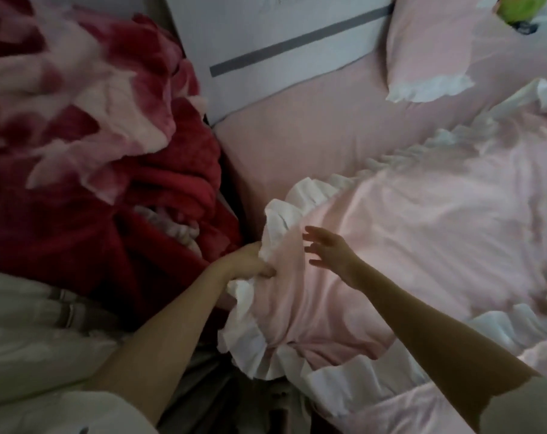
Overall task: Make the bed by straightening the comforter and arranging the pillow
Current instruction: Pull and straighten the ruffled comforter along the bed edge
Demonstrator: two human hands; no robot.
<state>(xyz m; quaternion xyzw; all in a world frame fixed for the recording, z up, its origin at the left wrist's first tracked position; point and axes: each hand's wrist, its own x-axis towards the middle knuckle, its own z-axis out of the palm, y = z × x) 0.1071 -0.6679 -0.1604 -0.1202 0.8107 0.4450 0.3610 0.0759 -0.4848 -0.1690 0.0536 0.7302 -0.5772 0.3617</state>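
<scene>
A pink comforter (pixel 422 233) with a white ruffled edge lies rumpled across the bed, its corner bunched at the lower middle. My left hand (pixel 250 261) is closed on that ruffled corner at the bed's left side. Just to the right, my right hand (pixel 331 249) hovers over the comforter with fingers spread and nothing in it. A pink pillow (pixel 453 48) with a white ruffle rests at the top right against the headboard. Bare pink sheet (pixel 312 120) shows between the pillow and the comforter.
A red and pink plush blanket (pixel 93 136) is heaped to the left of the bed. The white headboard (pixel 265 32) with a grey stripe stands at the top. Pale fabric (pixel 31 324) lies at the lower left. A green object (pixel 519 7) sits at the top right corner.
</scene>
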